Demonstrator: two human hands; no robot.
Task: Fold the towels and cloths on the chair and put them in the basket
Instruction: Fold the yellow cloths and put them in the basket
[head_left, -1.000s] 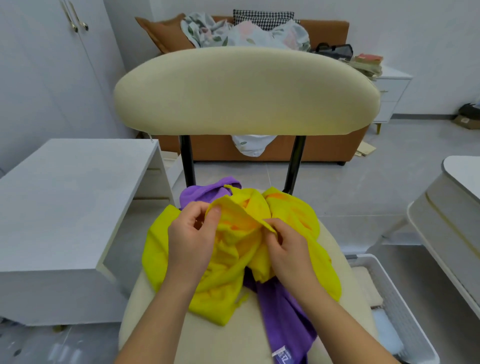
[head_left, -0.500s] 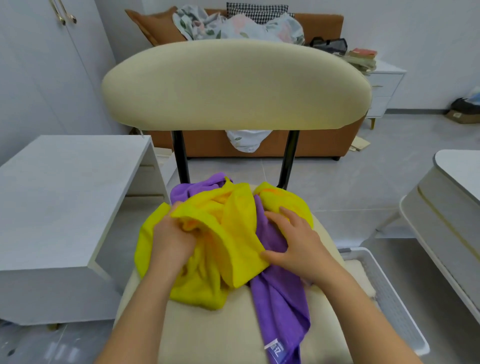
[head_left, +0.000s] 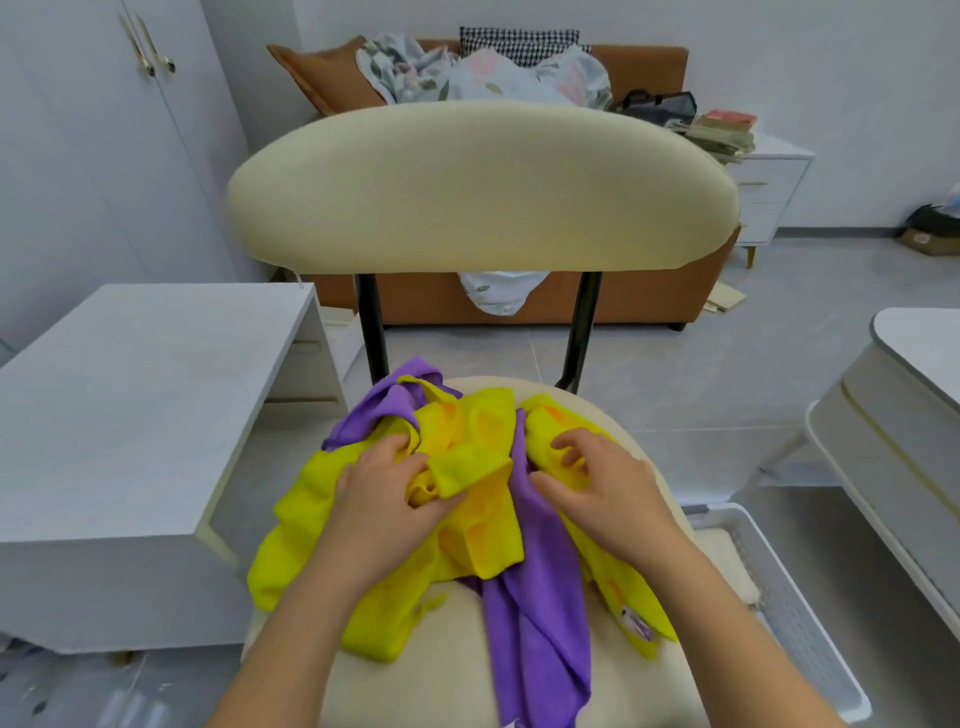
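left hand (head_left: 384, 499): grip closed, fingers curled round a bunched fold of the yellow cloth (head_left: 483, 540).
yellow cloth: crumpled on the chair (head_left: 441, 675) seat, spreading left of and below that grip; more yellow fabric under the right grip, same piece or not, cannot tell.
purple cloth (head_left: 535, 613): between the two grips, partly under the yellow.
right hand (head_left: 608, 488): grip curled into the yellow fabric, thumb against the purple.
basket (head_left: 789, 613): white, on the floor, right of and below the right grip.
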